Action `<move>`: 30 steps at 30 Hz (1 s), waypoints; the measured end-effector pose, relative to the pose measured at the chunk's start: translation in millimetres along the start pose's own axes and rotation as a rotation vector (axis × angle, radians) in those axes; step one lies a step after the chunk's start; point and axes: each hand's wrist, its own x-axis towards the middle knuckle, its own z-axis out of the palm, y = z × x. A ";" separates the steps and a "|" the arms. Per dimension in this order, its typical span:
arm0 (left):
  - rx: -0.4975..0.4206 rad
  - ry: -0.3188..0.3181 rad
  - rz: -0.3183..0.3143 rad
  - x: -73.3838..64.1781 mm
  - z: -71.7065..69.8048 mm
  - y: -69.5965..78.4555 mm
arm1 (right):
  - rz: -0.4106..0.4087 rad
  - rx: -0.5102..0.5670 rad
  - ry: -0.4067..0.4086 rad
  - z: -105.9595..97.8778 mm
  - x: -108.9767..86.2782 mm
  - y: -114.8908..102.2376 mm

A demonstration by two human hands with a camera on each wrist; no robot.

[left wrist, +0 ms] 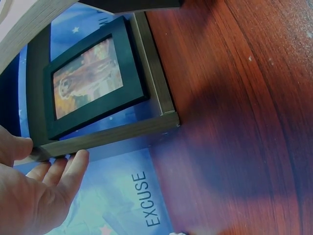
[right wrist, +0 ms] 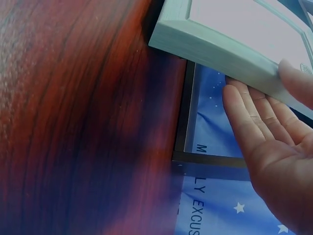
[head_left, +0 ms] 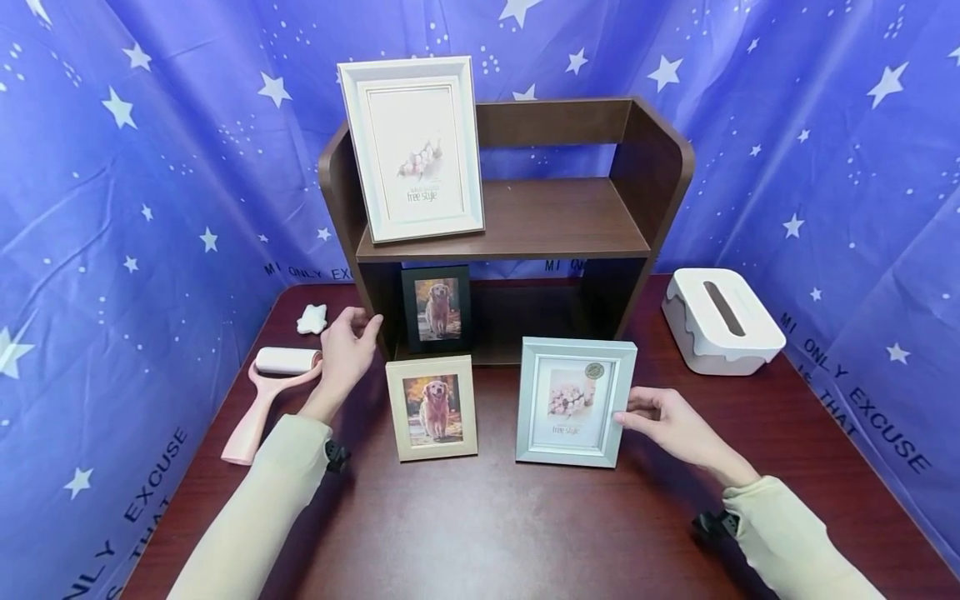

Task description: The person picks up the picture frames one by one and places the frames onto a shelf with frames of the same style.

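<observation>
On the right, a pale blue-grey picture frame [head_left: 576,458] stands upright on the table. My right hand [head_left: 678,429] grips its right side, thumb at the front edge and fingers behind. To the left, my left hand [head_left: 347,354] is at the left side panel of a dark brown shelf [head_left: 555,212]; in the left wrist view the panel's front edge lies between thumb and fingers. Just inside that panel, on the shelf's lower level, stands a black picture frame [left wrist: 129,63] with a dog photo. A beige picture frame [head_left: 438,453] with a dog photo stands before the shelf.
A large white picture frame [head_left: 422,229] leans on the upper shelf, at left. Beside my left forearm lie a pink lint roller [head_left: 258,417] and a small white cloud-shaped item [head_left: 312,319]. A white tissue box [head_left: 757,321] sits back right. Blue star-patterned cloth [head_left: 832,183] surrounds the table.
</observation>
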 end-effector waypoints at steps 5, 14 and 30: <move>0.008 -0.002 -0.012 -0.3 -0.3 -0.2 | -0.011 0.040 -0.007 1.8 0.7 -1.9; 0.004 -0.007 -0.006 0.2 -0.2 0.2 | 0.020 0.082 0.008 3.0 -2.3 -5.5; 0.018 -0.011 -0.004 0.7 -1.1 0.1 | 0.069 0.164 -0.037 -6.8 -1.0 -19.7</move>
